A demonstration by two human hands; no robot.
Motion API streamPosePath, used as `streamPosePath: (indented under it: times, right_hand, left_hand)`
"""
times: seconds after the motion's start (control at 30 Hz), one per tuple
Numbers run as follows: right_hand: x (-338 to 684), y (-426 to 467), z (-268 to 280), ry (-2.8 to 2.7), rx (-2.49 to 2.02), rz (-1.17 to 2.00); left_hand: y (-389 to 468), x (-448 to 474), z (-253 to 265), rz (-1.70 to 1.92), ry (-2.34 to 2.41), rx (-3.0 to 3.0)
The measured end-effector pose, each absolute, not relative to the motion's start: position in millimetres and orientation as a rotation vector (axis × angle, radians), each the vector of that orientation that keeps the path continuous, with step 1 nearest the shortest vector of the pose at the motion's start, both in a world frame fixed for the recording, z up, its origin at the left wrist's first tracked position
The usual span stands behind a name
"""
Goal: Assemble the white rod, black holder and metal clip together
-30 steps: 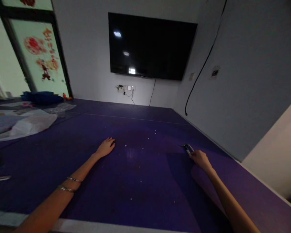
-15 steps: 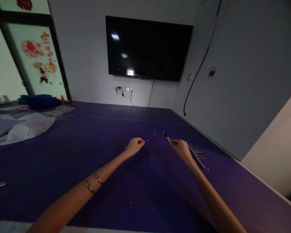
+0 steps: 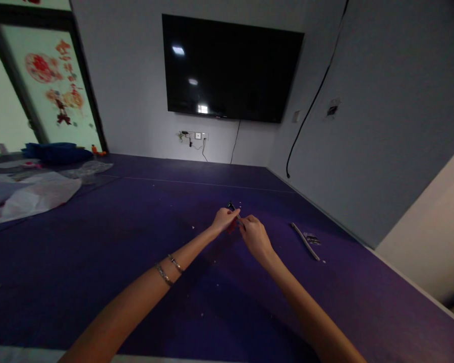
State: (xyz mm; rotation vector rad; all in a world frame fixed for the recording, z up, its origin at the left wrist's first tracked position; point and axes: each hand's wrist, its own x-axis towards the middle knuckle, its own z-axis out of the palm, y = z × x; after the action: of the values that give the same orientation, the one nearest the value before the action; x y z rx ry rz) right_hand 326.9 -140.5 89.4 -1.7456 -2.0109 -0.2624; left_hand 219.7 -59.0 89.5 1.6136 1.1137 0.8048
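Observation:
Both of my hands meet over the purple surface point(image 3: 166, 282), on what looks like a razor point(image 3: 230, 205) with a dark head and a pale handle. My left hand point(image 3: 225, 219) is closed around the razor just below its head. Close beside it, my right hand point(image 3: 255, 234) pinches the lower handle. The fingers hide most of the handle. Something reddish under the left fingers is too blurred to name. To the right of my right hand lies a curved grey tube-like strip point(image 3: 305, 242), touched by neither hand.
A small clear packet with dark pieces point(image 3: 312, 238) lies beside the strip. Several white specks dot the surface. Clear plastic sheeting point(image 3: 45, 194) and a dark blue bundle point(image 3: 56, 152) are at the left. A black cable point(image 3: 310, 111) hangs down the right wall; a television point(image 3: 232, 68) is mounted ahead.
My right hand has brought the razor leftward, away from the grey strip. My left hand has moved slightly right and taken hold near the razor's head. The view has shifted a little.

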Motion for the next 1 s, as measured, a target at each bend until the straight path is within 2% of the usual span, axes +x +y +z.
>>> streamPosePath:
  times: [0.23, 0.4, 0.73, 1.0]
  right_hand:
    - [312, -146, 87, -2.087, -1.760, -0.309]
    - [323, -146, 93, -2.032, -1.693, -0.124]
    - [440, -142, 89, -1.695, -1.957, -0.029]
    - [510, -150, 63, -1.571, -2.143, -0.036]
  left_hand:
    - [-54, 209, 85, 0.727, 1.196, 1.773]
    - [-41, 202, 80, 0.527, 1.238, 1.890]
    - [1, 170, 76, 0.114, 1.455, 2.123]
    - [5, 167, 68, 0.011, 1.490, 2.203]
